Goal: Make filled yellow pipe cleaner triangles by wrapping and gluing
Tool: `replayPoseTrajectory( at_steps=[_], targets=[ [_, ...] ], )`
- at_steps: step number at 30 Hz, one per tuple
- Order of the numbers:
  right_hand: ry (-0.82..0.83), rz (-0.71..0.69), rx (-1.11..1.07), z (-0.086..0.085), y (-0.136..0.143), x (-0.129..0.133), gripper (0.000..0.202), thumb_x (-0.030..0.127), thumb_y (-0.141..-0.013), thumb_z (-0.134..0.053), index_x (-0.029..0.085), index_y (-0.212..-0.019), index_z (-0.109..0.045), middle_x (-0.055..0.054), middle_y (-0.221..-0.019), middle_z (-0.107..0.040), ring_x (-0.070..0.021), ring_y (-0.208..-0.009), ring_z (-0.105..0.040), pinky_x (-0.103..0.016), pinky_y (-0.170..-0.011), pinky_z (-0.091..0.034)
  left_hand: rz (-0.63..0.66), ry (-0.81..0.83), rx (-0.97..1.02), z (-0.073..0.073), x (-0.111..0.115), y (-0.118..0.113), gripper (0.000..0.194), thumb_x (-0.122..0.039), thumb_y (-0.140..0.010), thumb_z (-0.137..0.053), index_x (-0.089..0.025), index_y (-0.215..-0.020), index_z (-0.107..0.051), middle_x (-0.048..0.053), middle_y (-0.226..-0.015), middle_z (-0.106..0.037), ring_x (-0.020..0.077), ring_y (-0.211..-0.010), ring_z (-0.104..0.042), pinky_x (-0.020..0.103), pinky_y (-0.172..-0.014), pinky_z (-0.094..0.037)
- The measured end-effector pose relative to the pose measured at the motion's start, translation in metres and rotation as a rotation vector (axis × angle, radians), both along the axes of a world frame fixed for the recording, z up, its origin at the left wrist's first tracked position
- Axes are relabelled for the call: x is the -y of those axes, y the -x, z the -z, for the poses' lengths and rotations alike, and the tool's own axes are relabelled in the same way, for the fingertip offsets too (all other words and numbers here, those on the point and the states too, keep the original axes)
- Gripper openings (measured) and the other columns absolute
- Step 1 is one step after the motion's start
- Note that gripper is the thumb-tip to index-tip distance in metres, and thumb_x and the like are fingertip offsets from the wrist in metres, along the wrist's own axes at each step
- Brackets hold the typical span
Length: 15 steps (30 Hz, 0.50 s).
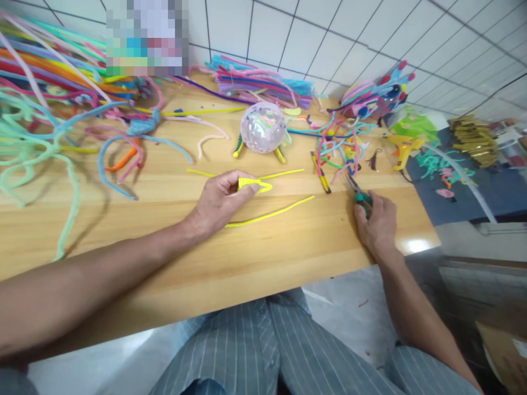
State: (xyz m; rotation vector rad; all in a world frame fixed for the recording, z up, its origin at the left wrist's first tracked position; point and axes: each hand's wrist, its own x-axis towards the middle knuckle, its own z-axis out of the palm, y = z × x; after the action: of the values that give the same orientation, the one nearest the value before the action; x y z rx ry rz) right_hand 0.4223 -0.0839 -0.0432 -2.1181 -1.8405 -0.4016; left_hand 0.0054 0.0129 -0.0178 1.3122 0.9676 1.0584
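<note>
I watch a wooden tabletop (288,247): the left hand (224,200) is pinched shut near its middle, while the right hand (377,224) grasps green-handled pliers (362,199) toward the right edge. Nearer the front edge lies a loose yellow stem (275,215); the left fingertips grip a coiled yellow piece (247,182).

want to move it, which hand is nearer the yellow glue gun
Right. The right hand is on the near side of the yellow glue gun; the left hand is much farther left.
</note>
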Motion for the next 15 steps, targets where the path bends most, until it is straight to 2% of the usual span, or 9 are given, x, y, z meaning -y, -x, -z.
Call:
replayPoseTrajectory(
  at_steps=[3, 6, 8, 11, 13, 15],
  targets=[
    [-0.100, -0.084, -0.039, -0.014, 0.003, 0.002, 0.050, 0.040, -0.100, -0.050, 0.017, -0.143, -0.060, -0.020, -0.125, -0.068, -0.0378, -0.117, -0.063, -0.059, -0.104, -0.050, 0.005, -0.016, 0.020, 0.001, -0.002, 0.001, 0.038, -0.052, -0.078, -0.086, -0.016, -0.084, -0.076, 0.000, -0.073, -0.067, 0.0124, -0.066, -0.054, 0.025, -0.064, -0.045],
    [-0.126, -0.248, -0.121, -0.037, 0.022, -0.007, 0.045, 0.037, -0.102, -0.052, 0.026, -0.144, -0.062, -0.015, -0.121, -0.071, -0.0348, -0.113, -0.066, -0.055, -0.100, -0.052, -0.023, -0.018, 0.033, 0.003, -0.005, 0.001, 0.040, -0.054, -0.077, -0.086, -0.016, -0.086, -0.077, 0.000, -0.074, -0.069, 0.0123, -0.066, -0.054, 0.025, -0.064, -0.045],
    [-0.132, -0.409, -0.173, -0.052, 0.048, -0.021, 0.044, 0.038, -0.098, -0.062, 0.027, -0.141, -0.064, -0.011, -0.112, -0.073, -0.0322, -0.104, -0.069, -0.051, -0.094, -0.055, -0.057, -0.024, 0.031, 0.004, -0.008, 0.002, 0.041, -0.055, -0.077, -0.087, -0.017, -0.087, -0.078, 0.000, -0.076, -0.071, 0.0124, -0.066, -0.056, 0.025, -0.064, -0.046],
    [-0.057, -0.675, -0.201, -0.068, 0.096, -0.049, 0.049, 0.034, -0.093, -0.071, 0.025, -0.141, -0.063, -0.012, -0.118, -0.073, -0.0310, -0.107, -0.070, -0.048, -0.093, -0.058, -0.097, -0.046, 0.023, 0.004, -0.012, 0.004, 0.040, -0.056, -0.078, -0.087, -0.018, -0.086, -0.079, 0.001, -0.077, -0.073, 0.0130, -0.068, -0.058, 0.026, -0.067, -0.048],
    [-0.032, -0.801, -0.189, -0.074, 0.124, -0.068, 0.047, 0.031, -0.092, -0.072, 0.023, -0.138, -0.064, -0.013, -0.117, -0.074, -0.0303, -0.106, -0.071, -0.046, -0.090, -0.059, -0.125, -0.057, 0.025, 0.003, -0.014, 0.005, 0.040, -0.057, -0.078, -0.087, -0.018, -0.086, -0.079, 0.001, -0.077, -0.074, 0.0138, -0.069, -0.060, 0.026, -0.068, -0.050],
    [0.001, -0.869, -0.200, -0.075, 0.143, -0.084, 0.042, 0.029, -0.092, -0.072, 0.022, -0.133, -0.066, -0.013, -0.115, -0.075, -0.0286, -0.099, -0.071, -0.045, -0.087, -0.059, -0.145, -0.066, 0.033, 0.003, -0.016, 0.006, 0.039, -0.056, -0.078, -0.088, -0.018, -0.084, -0.079, 0.002, -0.079, -0.075, 0.0139, -0.069, -0.060, 0.027, -0.069, -0.050]
  ],
)
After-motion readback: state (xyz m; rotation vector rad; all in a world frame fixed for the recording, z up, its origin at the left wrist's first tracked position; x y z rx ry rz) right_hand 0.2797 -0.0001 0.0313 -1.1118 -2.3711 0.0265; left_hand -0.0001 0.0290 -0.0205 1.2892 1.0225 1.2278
